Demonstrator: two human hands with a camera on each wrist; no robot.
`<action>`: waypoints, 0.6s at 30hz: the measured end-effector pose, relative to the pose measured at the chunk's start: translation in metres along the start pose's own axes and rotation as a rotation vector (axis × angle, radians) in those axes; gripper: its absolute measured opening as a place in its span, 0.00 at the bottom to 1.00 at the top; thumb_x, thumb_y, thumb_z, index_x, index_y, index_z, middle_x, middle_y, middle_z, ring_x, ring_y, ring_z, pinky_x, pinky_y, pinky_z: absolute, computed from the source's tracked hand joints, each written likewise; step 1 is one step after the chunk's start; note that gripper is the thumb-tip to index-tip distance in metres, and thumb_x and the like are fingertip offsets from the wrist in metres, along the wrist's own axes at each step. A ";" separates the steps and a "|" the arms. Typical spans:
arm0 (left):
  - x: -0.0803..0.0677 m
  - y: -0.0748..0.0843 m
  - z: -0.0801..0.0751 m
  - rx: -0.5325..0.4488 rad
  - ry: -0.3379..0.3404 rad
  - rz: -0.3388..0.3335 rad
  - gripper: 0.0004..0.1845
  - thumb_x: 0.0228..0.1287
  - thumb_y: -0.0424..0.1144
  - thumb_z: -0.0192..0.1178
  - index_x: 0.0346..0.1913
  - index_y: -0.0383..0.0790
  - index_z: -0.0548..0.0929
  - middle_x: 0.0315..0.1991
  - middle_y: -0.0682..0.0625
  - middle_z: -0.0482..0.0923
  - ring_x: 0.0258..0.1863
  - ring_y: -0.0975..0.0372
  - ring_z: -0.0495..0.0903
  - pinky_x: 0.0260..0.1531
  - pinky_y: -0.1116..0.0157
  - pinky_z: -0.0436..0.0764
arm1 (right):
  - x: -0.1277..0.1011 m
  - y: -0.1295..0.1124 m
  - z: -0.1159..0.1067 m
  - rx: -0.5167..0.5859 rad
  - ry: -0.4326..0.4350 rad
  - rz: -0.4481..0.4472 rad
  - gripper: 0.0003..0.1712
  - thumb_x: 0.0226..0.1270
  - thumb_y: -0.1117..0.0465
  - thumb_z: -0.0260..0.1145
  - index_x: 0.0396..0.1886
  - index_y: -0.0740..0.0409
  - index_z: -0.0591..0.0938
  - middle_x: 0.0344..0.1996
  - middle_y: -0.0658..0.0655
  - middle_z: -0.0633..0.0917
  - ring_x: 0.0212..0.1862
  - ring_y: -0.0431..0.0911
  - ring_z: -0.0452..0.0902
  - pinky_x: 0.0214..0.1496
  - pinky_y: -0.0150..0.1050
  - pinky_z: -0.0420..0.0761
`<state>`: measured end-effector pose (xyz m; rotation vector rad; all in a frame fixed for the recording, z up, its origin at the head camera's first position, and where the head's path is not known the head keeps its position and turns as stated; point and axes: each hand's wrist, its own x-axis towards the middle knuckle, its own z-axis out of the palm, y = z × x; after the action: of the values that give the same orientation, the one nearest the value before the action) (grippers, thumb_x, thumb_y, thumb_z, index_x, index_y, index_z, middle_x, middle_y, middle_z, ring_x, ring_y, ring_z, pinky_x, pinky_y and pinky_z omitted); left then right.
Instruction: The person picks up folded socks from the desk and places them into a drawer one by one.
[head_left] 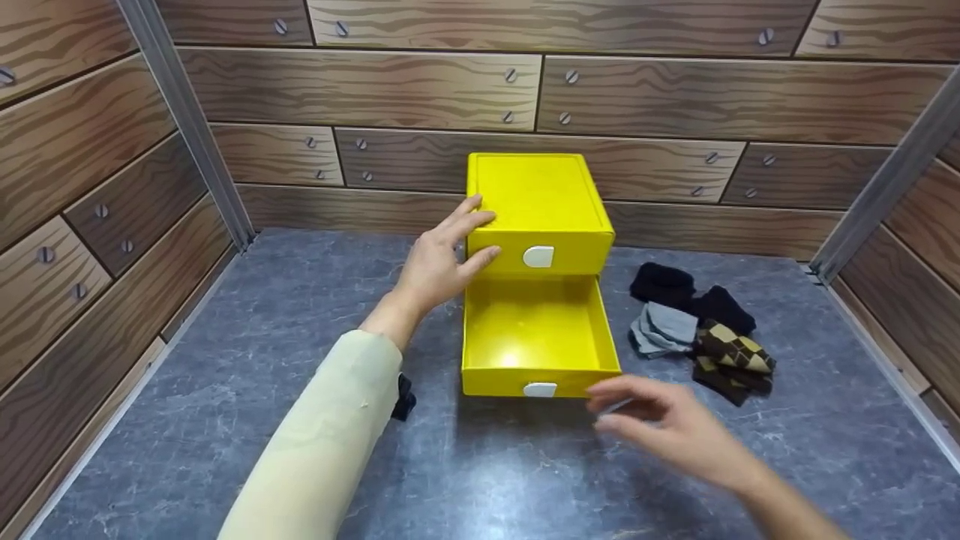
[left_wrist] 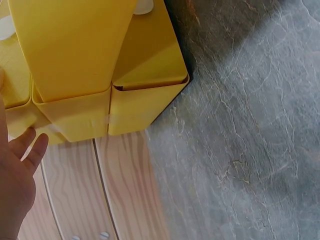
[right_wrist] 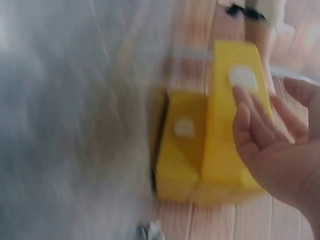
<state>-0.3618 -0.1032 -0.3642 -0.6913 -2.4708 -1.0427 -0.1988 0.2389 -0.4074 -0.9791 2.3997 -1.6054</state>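
On the grey marbled bench (head_left: pixel 225 420), against the wood-patterned back wall (head_left: pixel 420 90), stands a yellow two-drawer box (head_left: pixel 536 195); its upper drawer (head_left: pixel 547 251) is closed, while the lower drawer (head_left: pixel 536 337) is pulled well out and shows a bare yellow floor. The left hand (head_left: pixel 442 259) rests against the box's left front corner with fingers straight and relaxed, steadying rather than gripping (the left wrist view shows only fingertips beside the yellow wall). The right hand (head_left: pixel 660 427) hovers just in front of the lower drawer's right corner, blurred, fingers loosely spread and holding nothing; it appears to touch neither the drawer nor its white tab (head_left: pixel 540 389). To the right of the drawer, apart from it, lies a small heap of socks (head_left: pixel 697 330): black, grey and a brown checked pair. A small dark item (head_left: pixel 403 397) peeks from behind the left sleeve (head_left: pixel 330 442). As a judgement, the light box could slide or tip forward if the extended drawer is knocked or pressed down, since the left hand only leans on it; a hasty grab could also scatter the loosely piled socks, or drop one short of the drawer.
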 end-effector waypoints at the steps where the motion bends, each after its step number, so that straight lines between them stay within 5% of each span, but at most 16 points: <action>1: 0.000 0.000 0.000 0.001 0.000 0.001 0.29 0.76 0.54 0.65 0.76 0.53 0.77 0.83 0.59 0.59 0.77 0.60 0.68 0.74 0.57 0.69 | -0.002 0.000 -0.010 -0.002 0.005 -0.019 0.20 0.75 0.68 0.69 0.64 0.62 0.83 0.51 0.59 0.89 0.45 0.52 0.89 0.46 0.44 0.89; 5: 0.000 0.000 -0.001 0.000 0.002 0.010 0.29 0.76 0.53 0.66 0.76 0.52 0.77 0.83 0.58 0.59 0.77 0.60 0.69 0.74 0.57 0.70 | -0.010 -0.001 -0.054 0.000 0.087 -0.047 0.19 0.73 0.77 0.65 0.61 0.71 0.82 0.47 0.63 0.89 0.42 0.54 0.90 0.46 0.43 0.89; 10: 0.000 0.000 0.000 0.003 0.005 0.016 0.29 0.77 0.53 0.65 0.76 0.52 0.77 0.83 0.56 0.60 0.77 0.59 0.69 0.74 0.56 0.70 | -0.016 0.000 -0.107 -0.077 0.279 0.070 0.18 0.75 0.75 0.65 0.63 0.70 0.81 0.44 0.66 0.89 0.42 0.51 0.90 0.44 0.40 0.89; 18: 0.000 0.000 0.000 0.007 0.003 0.015 0.28 0.77 0.53 0.65 0.76 0.53 0.77 0.83 0.57 0.59 0.76 0.58 0.70 0.73 0.55 0.71 | -0.021 0.046 -0.169 -0.089 0.475 0.060 0.19 0.75 0.74 0.67 0.63 0.69 0.83 0.41 0.53 0.92 0.41 0.39 0.89 0.45 0.27 0.84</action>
<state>-0.3618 -0.1035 -0.3641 -0.7047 -2.4618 -1.0280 -0.2725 0.3967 -0.3778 -0.5736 2.7850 -1.8986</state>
